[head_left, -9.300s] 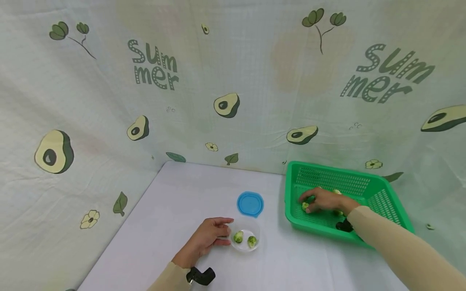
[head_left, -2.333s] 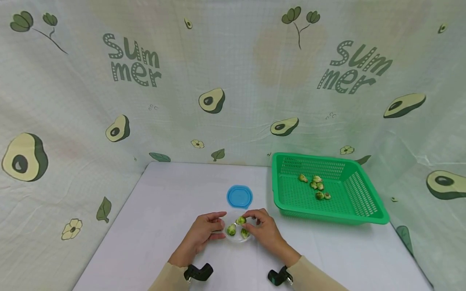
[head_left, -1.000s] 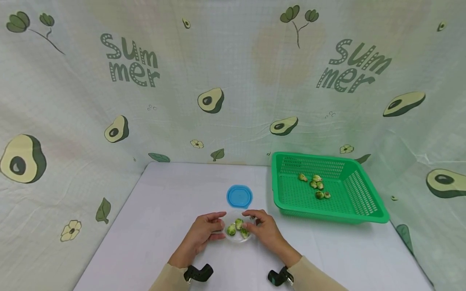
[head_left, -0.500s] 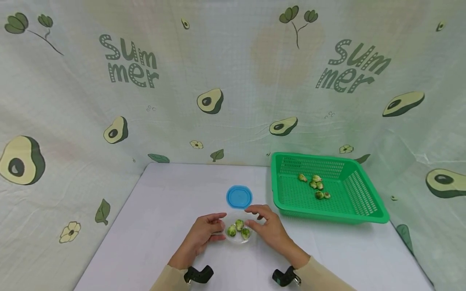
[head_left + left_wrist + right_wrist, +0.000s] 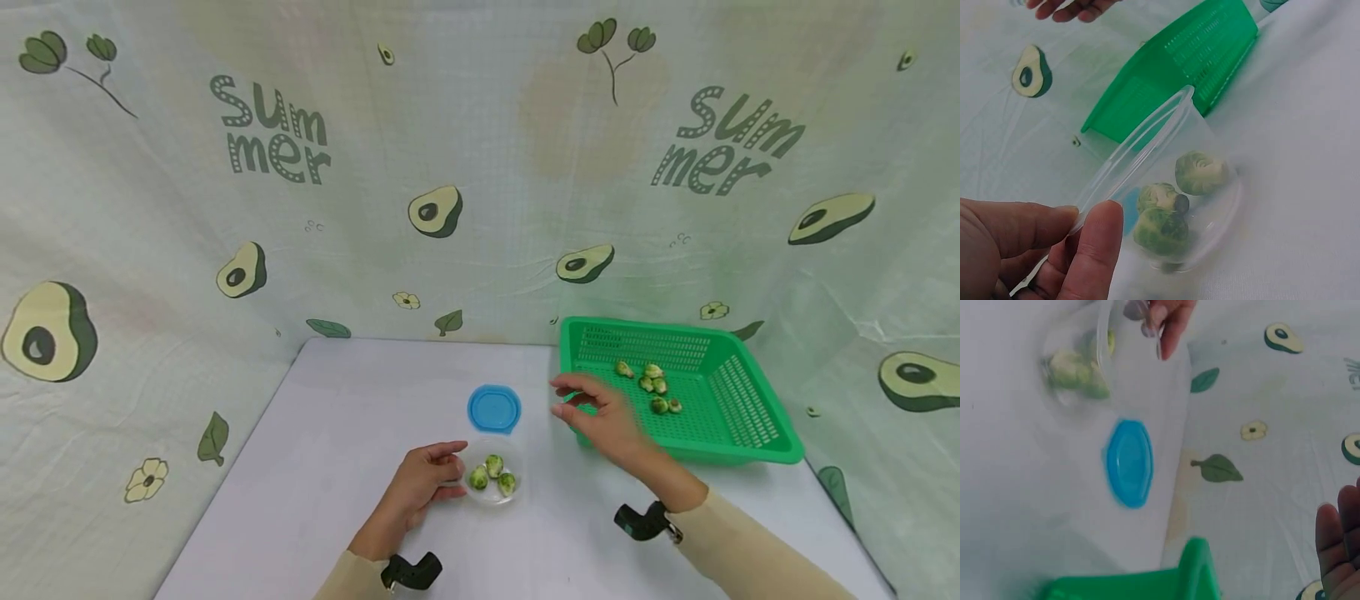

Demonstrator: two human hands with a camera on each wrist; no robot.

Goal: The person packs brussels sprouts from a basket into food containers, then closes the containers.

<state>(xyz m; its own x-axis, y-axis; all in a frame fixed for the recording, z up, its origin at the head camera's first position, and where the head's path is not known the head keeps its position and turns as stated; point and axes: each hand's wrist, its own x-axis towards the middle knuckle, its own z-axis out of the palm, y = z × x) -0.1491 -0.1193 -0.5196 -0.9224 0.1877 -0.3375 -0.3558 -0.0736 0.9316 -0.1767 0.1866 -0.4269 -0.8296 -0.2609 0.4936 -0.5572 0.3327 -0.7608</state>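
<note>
A small clear plastic tub point(image 5: 489, 497) stands on the table with 3 Brussels sprouts point(image 5: 478, 477) in it. My left hand point(image 5: 423, 483) pinches the tub's rim at its left side; in the left wrist view the thumb and a finger point(image 5: 1094, 250) meet at the rim. Held in the air between the tub and the green basket point(image 5: 727, 437), my right hand point(image 5: 603, 417) has its fingers loosely bent with nothing in them. Several more Brussels sprouts point(image 5: 658, 405) lie in the basket.
Behind the tub a blue lid point(image 5: 493, 408) lies flat on the white table point(image 5: 360, 425). The basket's raised rim is at the back right. A printed cloth point(image 5: 510, 167) hangs along the table's back and left side.
A third sprout, earlier pinched by my right hand, now lies in the tub. That hand has let go and moved up and right toward the basket. The left hand has stayed at the tub.
</note>
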